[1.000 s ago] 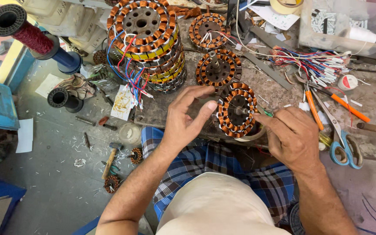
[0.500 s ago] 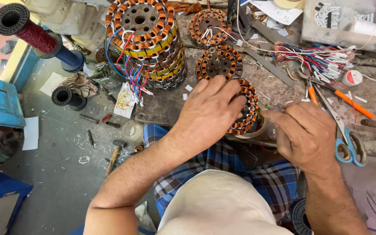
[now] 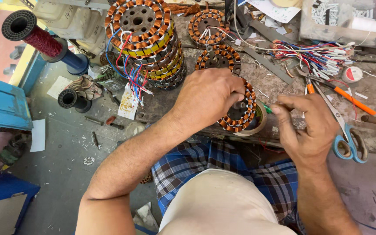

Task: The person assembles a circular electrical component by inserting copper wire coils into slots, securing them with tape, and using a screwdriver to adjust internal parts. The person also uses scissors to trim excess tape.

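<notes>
While my left hand (image 3: 207,98) lies curled over the copper-wound stator (image 3: 240,111), its fingers (image 3: 233,89) closed across the top of the ring, the coil sits on a roll of tape (image 3: 257,124) at the front edge of the workbench (image 3: 275,78). My right hand (image 3: 310,128) is just beside it, thumb and forefinger pinched shut on something thin and green (image 3: 267,109) (too small for me to say what) that points at the ring's rim. Two more stators (image 3: 218,56) lie further back on the bench, and a tall stack of them (image 3: 142,37) trails coloured leads to the left. Blue-handled scissors (image 3: 347,139) and a bundle of coloured wires (image 3: 316,54) lie to the right of my right hand.
</notes>
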